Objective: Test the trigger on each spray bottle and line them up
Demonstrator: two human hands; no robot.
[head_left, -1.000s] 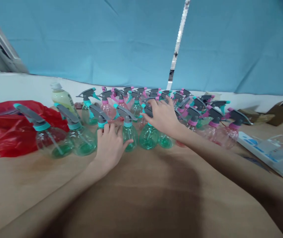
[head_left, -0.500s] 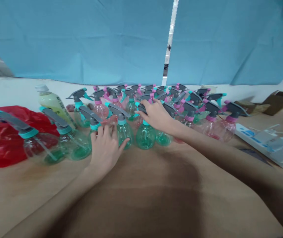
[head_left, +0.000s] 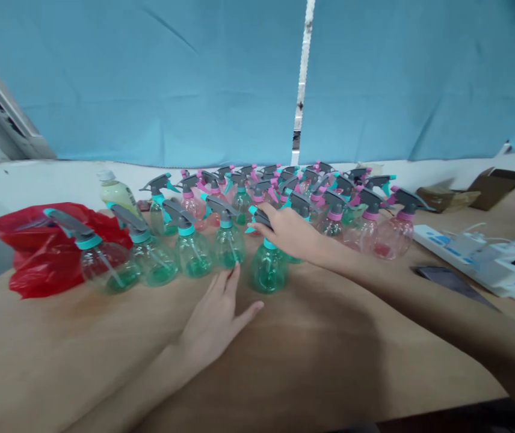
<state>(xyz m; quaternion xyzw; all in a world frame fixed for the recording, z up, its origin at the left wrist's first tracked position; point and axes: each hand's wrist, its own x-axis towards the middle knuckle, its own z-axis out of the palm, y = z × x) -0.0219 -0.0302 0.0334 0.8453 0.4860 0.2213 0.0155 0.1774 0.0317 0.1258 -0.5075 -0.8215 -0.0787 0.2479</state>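
My right hand (head_left: 287, 228) is wrapped round the grey trigger head of a green spray bottle (head_left: 269, 270), which stands upright a little in front of the others. My left hand (head_left: 212, 316) is stretched out low over the table, thumb apart from the fingers. Its fingertips are just in front of another green spray bottle (head_left: 229, 243); whether they touch it I cannot tell. More green bottles stand in a row to the left, among them one with a teal collar (head_left: 194, 252). Pink spray bottles (head_left: 395, 234) stand to the right and behind.
A red plastic bag (head_left: 45, 270) lies at the left, with a white-capped bottle (head_left: 120, 195) behind it. On the right are a white power strip (head_left: 460, 255) with plugs, a dark phone (head_left: 453, 285) and an open cardboard box (head_left: 499, 186). A blue sheet (head_left: 221, 78) hangs behind.
My right hand has drawn the green spray bottle slightly toward me, out from the row. My left hand has come off the bottles on the left and moved right and nearer.
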